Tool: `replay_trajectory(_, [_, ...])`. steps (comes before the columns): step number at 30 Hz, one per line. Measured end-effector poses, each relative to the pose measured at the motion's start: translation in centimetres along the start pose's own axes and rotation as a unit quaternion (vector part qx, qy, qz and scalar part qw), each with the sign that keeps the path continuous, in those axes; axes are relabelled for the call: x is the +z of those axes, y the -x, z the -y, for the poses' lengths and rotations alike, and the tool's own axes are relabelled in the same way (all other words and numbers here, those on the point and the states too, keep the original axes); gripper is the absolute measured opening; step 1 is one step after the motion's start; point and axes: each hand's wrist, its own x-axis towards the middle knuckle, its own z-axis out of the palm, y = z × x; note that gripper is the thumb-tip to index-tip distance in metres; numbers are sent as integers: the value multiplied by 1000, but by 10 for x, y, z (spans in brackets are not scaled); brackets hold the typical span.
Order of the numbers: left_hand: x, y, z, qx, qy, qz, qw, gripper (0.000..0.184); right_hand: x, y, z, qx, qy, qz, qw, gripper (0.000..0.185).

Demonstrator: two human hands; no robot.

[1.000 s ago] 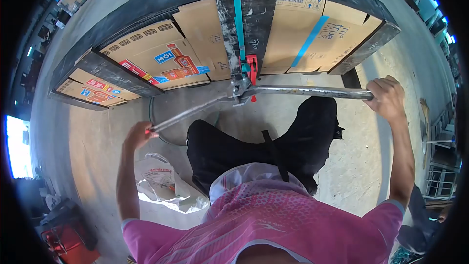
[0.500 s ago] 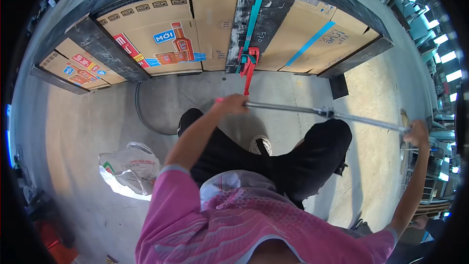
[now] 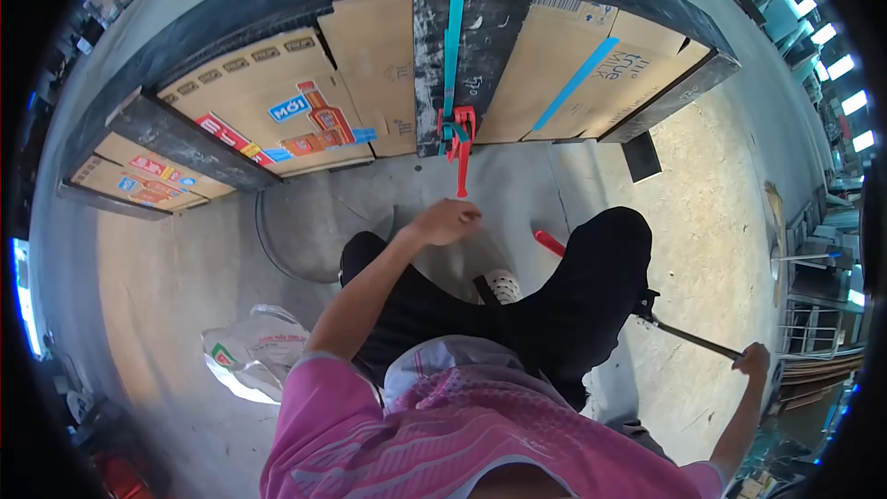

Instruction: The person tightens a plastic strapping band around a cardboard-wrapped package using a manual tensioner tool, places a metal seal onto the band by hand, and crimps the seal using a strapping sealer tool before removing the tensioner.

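My right hand point(image 3: 755, 360) grips the end of a long, dark metal bar point(image 3: 695, 339) low at the right. My bent right knee hides the bar's middle. A red piece point(image 3: 548, 242) shows on the knee's other side; whether it belongs to the bar I cannot tell. My left hand point(image 3: 448, 221) hovers over the floor with its fingers curled in and nothing visible in them. Just beyond it hangs the red lever of a clamp point(image 3: 457, 132), fixed on a teal strap point(image 3: 454, 42). This strap runs down a black board point(image 3: 485, 46).
A long black frame faced with printed cardboard point(image 3: 365, 55) stands across the front. On the floor at left lie a plastic bag point(image 3: 259, 351) and a thin curved hose point(image 3: 263, 231). A dark block point(image 3: 641, 159) sits by the frame's right foot. Stacked materials point(image 3: 818, 374) are at far right.
My left hand has let go of the bar and moved slightly down. The right hand has drawn the bar down and back, behind my right knee. My view has shifted slightly.
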Motion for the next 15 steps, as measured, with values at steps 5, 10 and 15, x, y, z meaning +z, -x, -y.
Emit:
replay_trajectory(5, [-152,51,-182,140,-92,-364,916,24,91,-14,89,18,-18,83,996,44])
replay_trajectory(10, [-275,8,-245,189,-337,-442,809,50,179,13,198,-5,-123,545,829,34])
replay_trajectory(15, [-303,-59,-232,78,-599,-276,748,92,244,124,308,2,-284,550,785,27])
